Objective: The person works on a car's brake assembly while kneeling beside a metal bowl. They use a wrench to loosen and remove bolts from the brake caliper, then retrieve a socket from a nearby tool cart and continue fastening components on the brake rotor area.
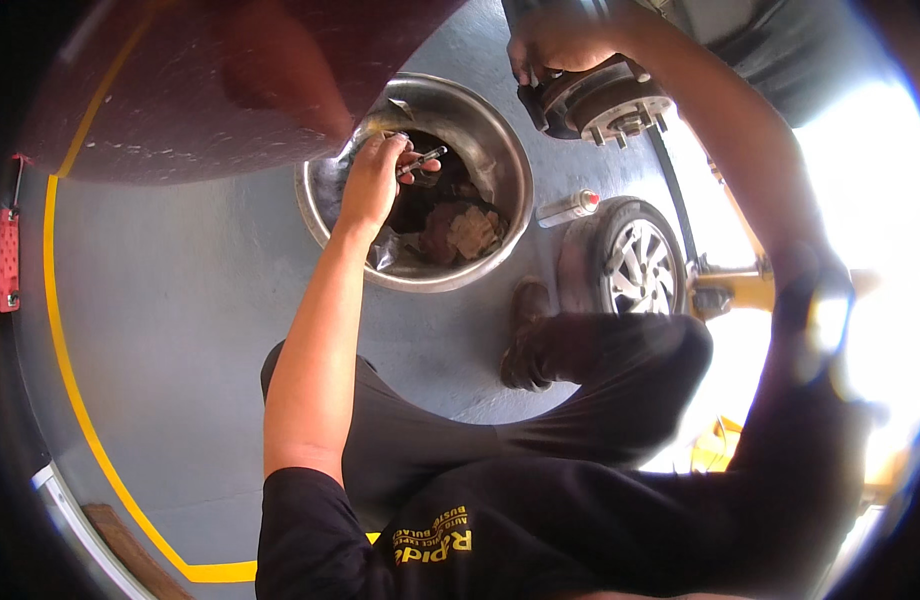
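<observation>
My left hand (pixel 385 165) is closed on a slim metal piece (pixel 426 160), perhaps a tool or pin, over a round steel basin (pixel 500 150). Dark material and crumpled rags (pixel 470 232) lie inside the basin. My right hand (pixel 565 38) is raised at the top right, its fingers curled at the upper part of a car brake assembly (pixel 630 118) with a dark caliper and a hub with studs. Whether it grips a part there is hidden.
A maroon car body panel (pixel 200 90) overhangs the upper left. An alloy wheel with tire (pixel 640 260), a spray can (pixel 565 205), a yellow jack (pixel 730 285) and my bent legs are on the right and below. A red metal piece (pixel 8 260) stands at the left edge.
</observation>
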The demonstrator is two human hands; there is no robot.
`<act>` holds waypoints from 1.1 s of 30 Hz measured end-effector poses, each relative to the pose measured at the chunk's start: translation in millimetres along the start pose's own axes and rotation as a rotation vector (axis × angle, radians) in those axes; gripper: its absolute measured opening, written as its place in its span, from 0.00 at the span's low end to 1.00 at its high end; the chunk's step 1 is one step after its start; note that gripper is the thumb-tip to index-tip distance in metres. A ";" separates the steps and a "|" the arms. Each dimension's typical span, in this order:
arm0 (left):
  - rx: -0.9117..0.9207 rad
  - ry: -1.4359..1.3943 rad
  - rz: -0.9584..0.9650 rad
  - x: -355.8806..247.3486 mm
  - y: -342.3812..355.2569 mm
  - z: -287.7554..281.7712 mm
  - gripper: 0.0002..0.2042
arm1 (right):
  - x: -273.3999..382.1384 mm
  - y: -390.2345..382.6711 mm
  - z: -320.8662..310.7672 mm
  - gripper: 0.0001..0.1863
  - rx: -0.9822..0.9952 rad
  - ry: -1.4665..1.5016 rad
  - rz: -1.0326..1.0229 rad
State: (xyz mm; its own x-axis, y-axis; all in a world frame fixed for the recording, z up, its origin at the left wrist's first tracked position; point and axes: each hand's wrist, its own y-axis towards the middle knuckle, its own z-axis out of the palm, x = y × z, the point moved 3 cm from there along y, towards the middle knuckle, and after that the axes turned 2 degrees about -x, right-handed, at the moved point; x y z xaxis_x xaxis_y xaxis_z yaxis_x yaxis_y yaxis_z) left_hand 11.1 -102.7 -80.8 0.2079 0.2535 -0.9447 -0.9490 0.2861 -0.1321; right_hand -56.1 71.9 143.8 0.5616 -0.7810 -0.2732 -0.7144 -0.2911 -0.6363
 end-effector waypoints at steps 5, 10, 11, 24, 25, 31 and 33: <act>-0.006 -0.015 0.009 -1.7 1.9 -3.2 0.14 | 1.3 1.8 -6.7 0.12 0.011 0.028 0.017; 0.001 -0.039 0.058 -10.1 -1.9 3.9 0.13 | 5.8 7.3 -6.9 0.12 0.023 0.035 0.028; 0.012 -0.040 0.062 -10.4 -1.7 4.3 0.13 | 7.0 7.9 -8.1 0.12 0.022 0.037 0.028; 0.025 -0.008 0.074 -7.8 -0.3 5.9 0.14 | 9.6 6.2 -7.1 0.13 0.022 0.058 0.058; 0.025 -0.012 0.076 -7.4 0.0 6.5 0.14 | 9.0 5.4 -6.5 0.13 0.022 0.061 0.063; 0.023 -0.029 0.092 -3.1 1.0 7.4 0.14 | 9.6 1.4 -6.2 0.13 -0.007 0.058 0.093; 0.018 -0.028 0.108 -2.9 1.8 11.0 0.14 | 9.8 0.5 -6.1 0.14 -0.045 0.030 0.149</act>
State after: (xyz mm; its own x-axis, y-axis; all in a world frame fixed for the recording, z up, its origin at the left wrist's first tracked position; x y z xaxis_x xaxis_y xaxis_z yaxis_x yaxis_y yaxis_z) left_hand 11.4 -92.8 -75.0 0.1113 0.3099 -0.9442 -0.9621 0.2717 -0.0242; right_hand -53.5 60.7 145.2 0.4359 -0.8335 -0.3396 -0.8072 -0.1952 -0.5571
